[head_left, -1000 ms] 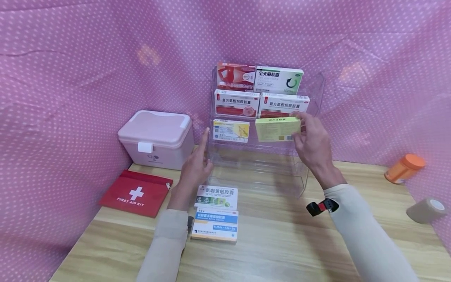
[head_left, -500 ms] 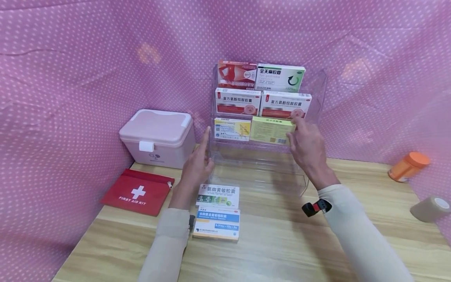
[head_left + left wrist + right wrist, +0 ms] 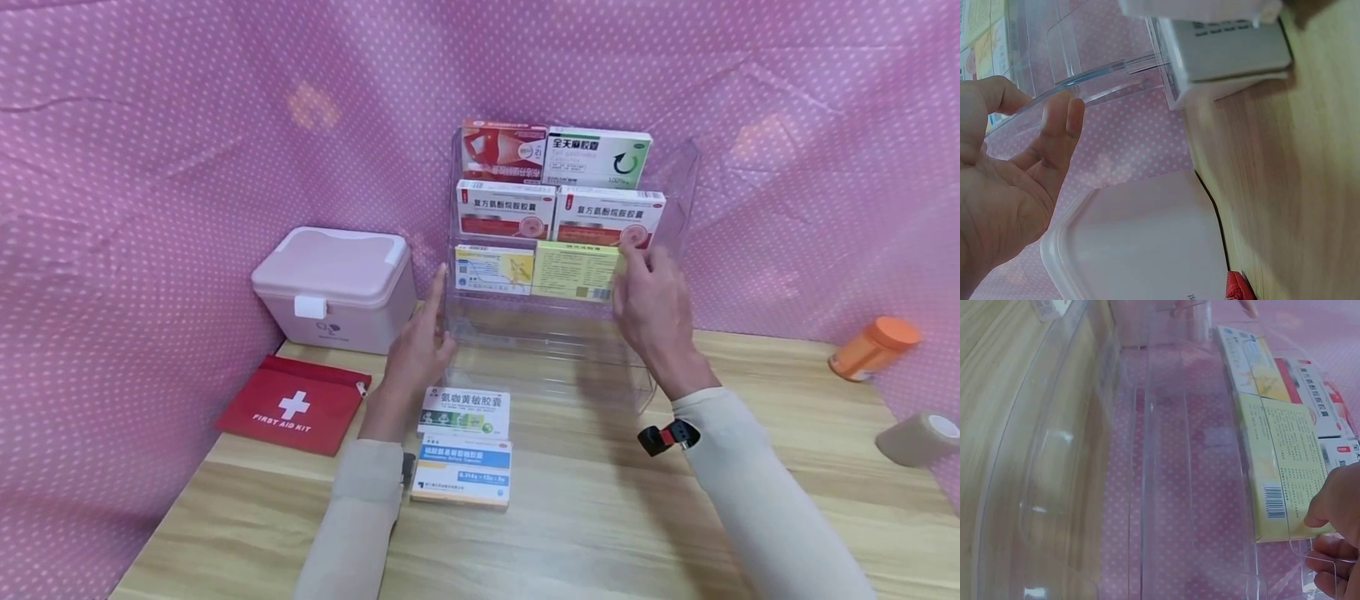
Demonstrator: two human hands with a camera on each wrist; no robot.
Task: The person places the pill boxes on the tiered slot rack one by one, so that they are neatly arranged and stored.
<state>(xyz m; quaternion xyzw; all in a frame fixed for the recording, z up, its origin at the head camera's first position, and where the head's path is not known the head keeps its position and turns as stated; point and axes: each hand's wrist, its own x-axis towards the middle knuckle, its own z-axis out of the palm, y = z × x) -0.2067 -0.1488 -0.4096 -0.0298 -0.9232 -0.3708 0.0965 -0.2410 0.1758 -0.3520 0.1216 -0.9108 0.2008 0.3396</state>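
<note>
The right hand (image 3: 651, 304) covers the yellow box's (image 3: 573, 271) right end, its print seemingly blurred

Pink white-dotted fabric backdrop (image 3: 187, 125) on all sides, light wooden table (image 3: 600, 533), soft even light

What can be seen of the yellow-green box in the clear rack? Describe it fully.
The yellow-green box is flat cardboard, printed with small text and a barcode near its right end. It stands upright on its long edge in the clear rack, third tier from the top, right of a white-and-yellow box. The right hand touches its right end.
</note>
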